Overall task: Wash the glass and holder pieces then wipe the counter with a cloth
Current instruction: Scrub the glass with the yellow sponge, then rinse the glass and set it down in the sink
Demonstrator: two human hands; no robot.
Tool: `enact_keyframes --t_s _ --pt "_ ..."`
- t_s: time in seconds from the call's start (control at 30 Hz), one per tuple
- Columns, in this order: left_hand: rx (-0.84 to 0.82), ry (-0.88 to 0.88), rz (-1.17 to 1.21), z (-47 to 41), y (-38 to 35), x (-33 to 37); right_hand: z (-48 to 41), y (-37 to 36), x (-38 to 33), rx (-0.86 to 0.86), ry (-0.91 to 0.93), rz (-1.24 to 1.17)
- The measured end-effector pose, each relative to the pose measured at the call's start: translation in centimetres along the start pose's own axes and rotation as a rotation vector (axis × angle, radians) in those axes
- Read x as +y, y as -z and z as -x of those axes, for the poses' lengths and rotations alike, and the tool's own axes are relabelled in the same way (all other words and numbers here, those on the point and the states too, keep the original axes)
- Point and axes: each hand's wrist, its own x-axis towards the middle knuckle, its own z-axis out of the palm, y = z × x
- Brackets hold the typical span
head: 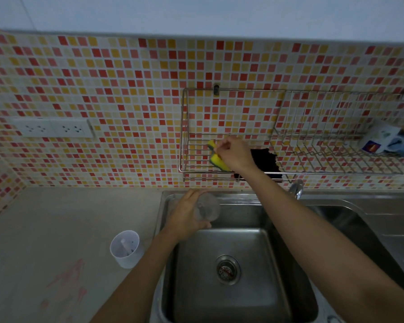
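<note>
My left hand (184,215) grips a clear glass (208,207) over the back left corner of the steel sink (243,299). My right hand (234,153) reaches up into the wire wall rack (184,136) and has its fingers closed on a yellow and green sponge (216,158). A dark cloth (266,163) lies in the rack just right of that hand, partly hidden by my forearm. A white plastic holder cup (125,249) stands upright on the counter left of the sink, with something small inside it.
Pink smears (68,283) mark the grey counter at lower left. The tap (296,188) stands behind the sink. A mug (380,136) lies in the rack at the far right. A double wall socket (54,128) sits on the mosaic tiles.
</note>
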Motion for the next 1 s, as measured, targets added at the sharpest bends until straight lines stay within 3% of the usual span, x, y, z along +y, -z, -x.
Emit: enact_keyframes --t_s 0.1,0.2,0.4,0.53,0.67,0.8,1.0 --pt "0.005 0.027 -0.003 0.0 0.0 -0.2 -1.2 -1.6 0.2 -0.091 0.008 0.231" --pt "0.008 0.046 -0.012 0.0 -0.1 -0.5 -1.3 -2.7 1.0 -0.122 -0.024 0.307" --pt "0.040 0.090 -0.043 -0.1 -2.3 -1.1 3.7 -0.5 2.4 0.101 0.371 0.111" --pt "-0.017 0.120 -0.060 -0.4 -5.9 -0.3 12.2 3.9 9.8 0.302 0.479 0.041" --pt "-0.128 0.128 -0.041 -0.9 -11.3 1.5 16.4 6.5 20.8 0.348 0.155 0.057" --pt "-0.170 0.151 0.045 -2.6 -16.3 4.9 13.5 8.4 28.4 0.321 -0.249 0.018" --pt "-0.118 0.203 0.141 -5.1 -21.0 7.9 6.6 7.9 33.2 -0.013 -0.271 0.118"
